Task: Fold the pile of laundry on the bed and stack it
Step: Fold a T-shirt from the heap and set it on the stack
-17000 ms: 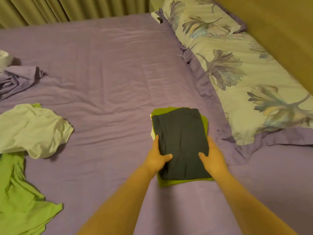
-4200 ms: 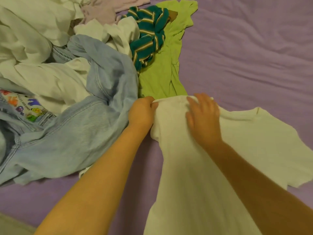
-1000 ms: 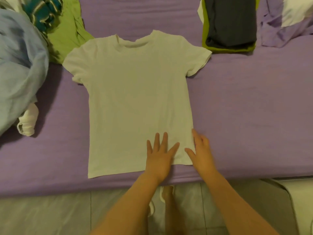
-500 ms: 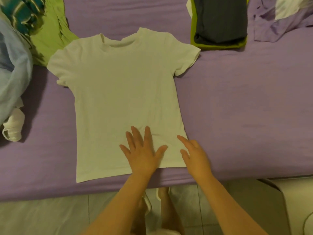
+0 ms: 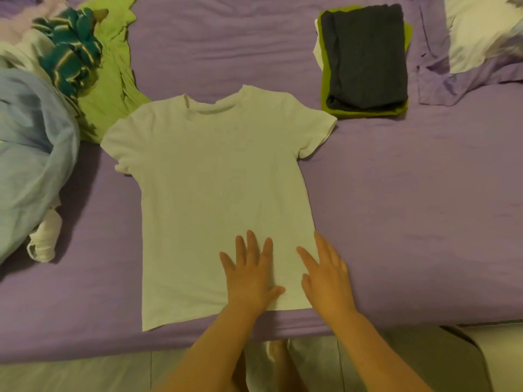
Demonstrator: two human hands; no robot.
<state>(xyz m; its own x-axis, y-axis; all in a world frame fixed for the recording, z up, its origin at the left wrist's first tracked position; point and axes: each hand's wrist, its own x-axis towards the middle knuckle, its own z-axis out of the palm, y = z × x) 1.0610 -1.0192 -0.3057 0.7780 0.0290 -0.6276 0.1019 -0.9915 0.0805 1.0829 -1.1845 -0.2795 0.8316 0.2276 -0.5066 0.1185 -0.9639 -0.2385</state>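
The white T-shirt (image 5: 218, 193) lies flat on the purple bed sheet (image 5: 410, 207), collar pointing away from the person, hem at the near edge, long axis running straight out from them. The left hand (image 5: 250, 274) presses flat on the lower right part, fingers spread. The right hand (image 5: 325, 274) lies flat across the right side seam, fingers straight. The cotton looks smooth. 1 folded stack (image 5: 365, 60), dark grey on green, sits beyond the right sleeve; crumpled laundry (image 5: 42, 123) lies left.
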